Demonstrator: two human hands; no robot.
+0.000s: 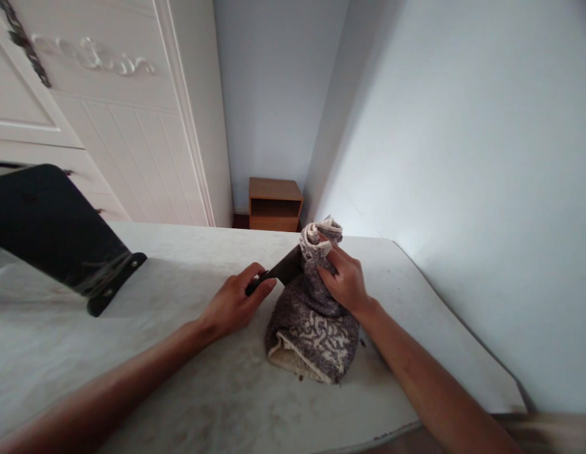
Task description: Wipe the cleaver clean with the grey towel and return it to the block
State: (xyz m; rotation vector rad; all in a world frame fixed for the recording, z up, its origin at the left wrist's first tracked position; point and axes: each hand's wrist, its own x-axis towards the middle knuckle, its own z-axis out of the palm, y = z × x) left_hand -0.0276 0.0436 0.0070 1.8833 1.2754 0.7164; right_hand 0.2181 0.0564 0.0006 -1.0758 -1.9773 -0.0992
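Note:
In my left hand (243, 293) is the black handle of a knife with a broad dark blade (288, 267). The blade points up and to the right, and its far part is hidden by a grey-and-cream patterned towel (316, 328). My right hand (343, 277) grips the bunched upper part of that towel, folded around the blade. The lower part of the cloth hangs down onto the pale tabletop (189, 372), its cream underside showing at a folded edge.
At the left stands a black panel (51, 227) with a bar-shaped foot and clear plastic around it. A white cabinet (132, 126) and a small wooden nightstand (275, 189) are beyond the table. A pale wall (472, 157) runs along the right. Small dark crumbs lie near the towel.

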